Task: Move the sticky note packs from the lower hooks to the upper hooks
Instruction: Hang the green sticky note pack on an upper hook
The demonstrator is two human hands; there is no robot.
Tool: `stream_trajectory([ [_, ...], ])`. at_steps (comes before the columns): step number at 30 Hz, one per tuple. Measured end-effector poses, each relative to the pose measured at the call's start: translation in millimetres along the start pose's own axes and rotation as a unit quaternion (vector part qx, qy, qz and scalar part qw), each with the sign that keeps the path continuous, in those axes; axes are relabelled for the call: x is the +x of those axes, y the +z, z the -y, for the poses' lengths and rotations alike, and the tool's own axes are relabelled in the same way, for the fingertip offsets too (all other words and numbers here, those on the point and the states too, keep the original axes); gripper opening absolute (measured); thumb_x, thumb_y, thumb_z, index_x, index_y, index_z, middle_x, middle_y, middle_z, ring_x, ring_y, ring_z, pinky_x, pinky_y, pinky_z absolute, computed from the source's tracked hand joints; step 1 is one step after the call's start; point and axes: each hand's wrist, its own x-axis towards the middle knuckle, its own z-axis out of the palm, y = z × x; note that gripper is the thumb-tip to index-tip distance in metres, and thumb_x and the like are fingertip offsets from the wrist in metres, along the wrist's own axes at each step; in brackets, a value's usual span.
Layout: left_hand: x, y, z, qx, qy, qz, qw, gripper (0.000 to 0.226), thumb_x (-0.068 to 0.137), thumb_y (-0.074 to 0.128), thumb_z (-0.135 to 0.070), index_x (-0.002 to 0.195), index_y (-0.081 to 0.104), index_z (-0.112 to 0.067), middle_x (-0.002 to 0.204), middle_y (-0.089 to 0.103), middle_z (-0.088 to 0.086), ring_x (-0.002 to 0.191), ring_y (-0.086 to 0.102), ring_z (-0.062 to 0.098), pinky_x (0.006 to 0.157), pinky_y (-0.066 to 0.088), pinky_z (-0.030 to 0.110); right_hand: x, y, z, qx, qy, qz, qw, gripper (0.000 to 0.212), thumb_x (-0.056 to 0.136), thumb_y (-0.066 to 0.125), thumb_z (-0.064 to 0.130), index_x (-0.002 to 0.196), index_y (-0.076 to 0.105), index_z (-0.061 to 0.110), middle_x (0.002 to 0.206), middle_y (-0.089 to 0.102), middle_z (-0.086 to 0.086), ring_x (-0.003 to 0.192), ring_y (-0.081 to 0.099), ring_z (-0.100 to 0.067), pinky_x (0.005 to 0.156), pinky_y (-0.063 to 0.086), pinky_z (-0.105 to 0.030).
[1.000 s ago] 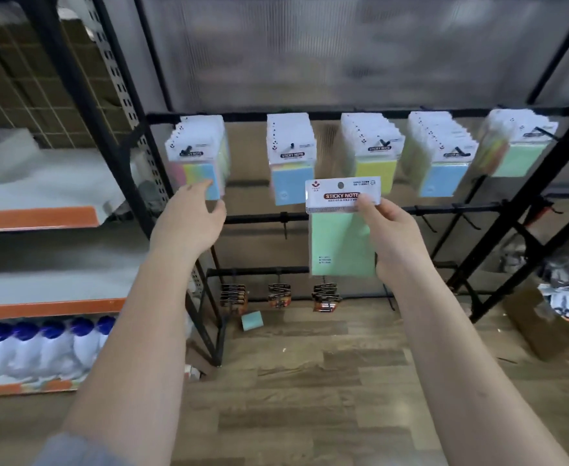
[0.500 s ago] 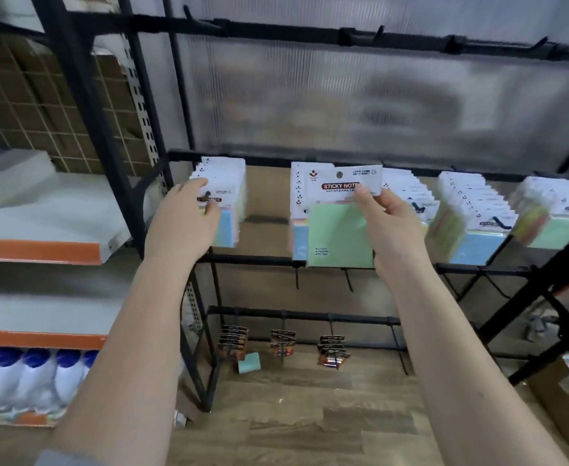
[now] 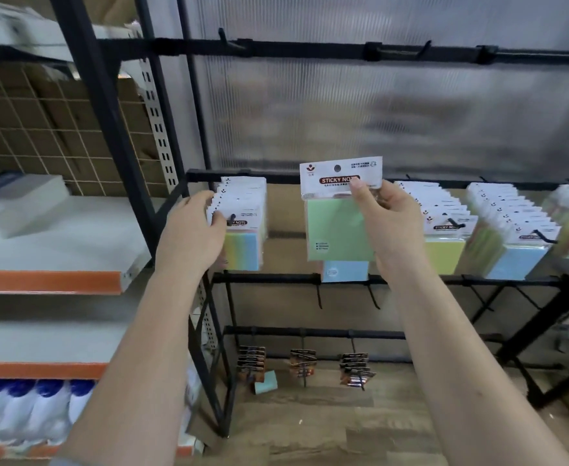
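My right hand [image 3: 389, 223] pinches a green sticky note pack [image 3: 338, 227] by its white header card, holding it up in front of the rack. My left hand [image 3: 192, 230] grips the leftmost bunch of sticky note packs [image 3: 246, 227] that hangs on a hook of the middle bar. Further bunches of packs [image 3: 444, 230] [image 3: 511, 237] hang to the right on the same bar. A blue pack [image 3: 345, 271] shows just below the green one. The upper bar [image 3: 310, 48] carries bare black hooks [image 3: 426, 48], well above both hands.
The black metal rack has a lower bar [image 3: 310, 332] with small dark packs [image 3: 251, 363] on hooks. A small teal pad [image 3: 265, 382] lies on the wooden floor. To the left stand orange-edged shelves [image 3: 47, 282] with blue-capped white bottles [image 3: 24, 412]. A translucent panel backs the rack.
My right hand has lifted the green pack higher, from the lower bar's level to above the middle bar. My left hand has reached onto the leftmost bunch. My view has tilted up.
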Motion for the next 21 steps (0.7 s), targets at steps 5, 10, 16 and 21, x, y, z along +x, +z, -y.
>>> stream_trajectory([
  [5, 10.9, -8.7, 15.3, -0.049, 0.022, 0.064, 0.996, 0.044, 0.099, 0.042, -0.019, 0.142, 0.037, -0.021, 0.143, 0.042, 0.002, 0.128, 0.041, 0.019, 0.098, 0.036, 0.029, -10.7, 34.4, 1.7, 0.016, -0.023, -0.056, 0.998, 0.013, 0.092, 0.061, 0.029, 0.081, 0.068, 0.027, 0.07, 0.067, 0.013, 0.064, 0.061, -0.003, 0.06, 0.051, -0.023],
  [10, 21.7, -23.3, 39.6, -0.094, 0.03, 0.132, 0.986, 0.049, 0.099, 0.041, -0.019, 0.146, 0.03, -0.023, 0.15, 0.034, 0.003, 0.132, 0.038, 0.022, 0.107, 0.035, 0.036, -25.3, 75.1, 14.9, -0.002, -0.05, -0.096, 0.994, 0.014, 0.093, 0.059, 0.029, 0.081, 0.065, 0.03, 0.064, 0.065, 0.015, 0.058, 0.06, 0.0, 0.054, 0.049, -0.02],
  [16, 27.3, -35.9, 50.9, -0.121, 0.052, 0.161, 0.978, 0.049, 0.099, 0.041, -0.019, 0.147, 0.029, -0.023, 0.149, 0.036, 0.005, 0.129, 0.042, 0.022, 0.1, 0.035, 0.028, -28.4, 103.4, 37.5, -0.018, -0.083, -0.106, 0.991, 0.013, 0.093, 0.059, 0.028, 0.082, 0.066, 0.027, 0.07, 0.065, 0.005, 0.064, 0.059, -0.009, 0.062, 0.051, -0.03],
  [21, 29.6, -32.7, 44.8, -0.123, 0.05, 0.159, 0.978, 0.043, 0.1, 0.042, -0.022, 0.142, 0.037, -0.019, 0.14, 0.045, 0.004, 0.115, 0.05, 0.019, 0.084, 0.032, 0.022, -16.4, 107.8, 53.2, 0.018, -0.066, -0.088, 0.994, 0.017, 0.092, 0.061, 0.027, 0.077, 0.067, 0.023, 0.072, 0.067, 0.009, 0.069, 0.061, -0.011, 0.068, 0.053, -0.034],
])
